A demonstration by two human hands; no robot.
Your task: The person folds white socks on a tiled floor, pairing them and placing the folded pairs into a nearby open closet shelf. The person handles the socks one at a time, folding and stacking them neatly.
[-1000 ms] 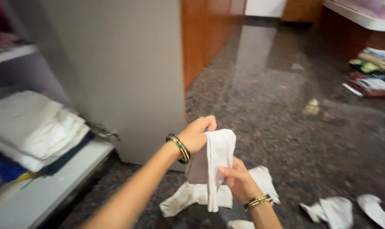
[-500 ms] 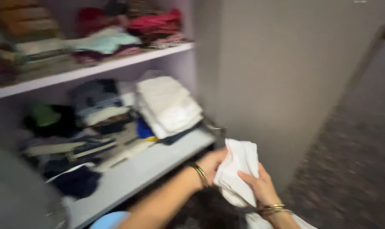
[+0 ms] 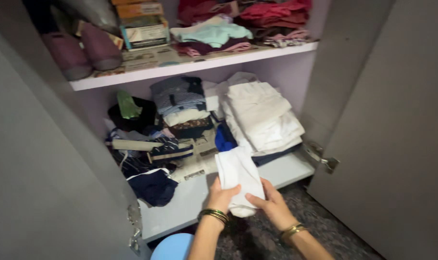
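Observation:
A folded white cloth (image 3: 238, 173) is held between both my hands over the front edge of the lower cupboard shelf (image 3: 195, 197). My left hand (image 3: 220, 196) grips its near left side, and my right hand (image 3: 273, 204) holds its right edge. Both wrists wear bangles. Just behind the cloth lies a stack of folded white garments (image 3: 262, 115) on the right side of that shelf.
Dark and striped clothes (image 3: 154, 149) are piled on the shelf's left. The upper shelf (image 3: 195, 65) carries red and teal clothes, boxes and purple shoes. Grey cupboard doors (image 3: 397, 120) stand open on both sides. A pale blue round object (image 3: 173, 246) sits below.
The view has swung from the granite floor to the open cupboard. Both hands have carried the folded white cloth forward over the lower shelf.

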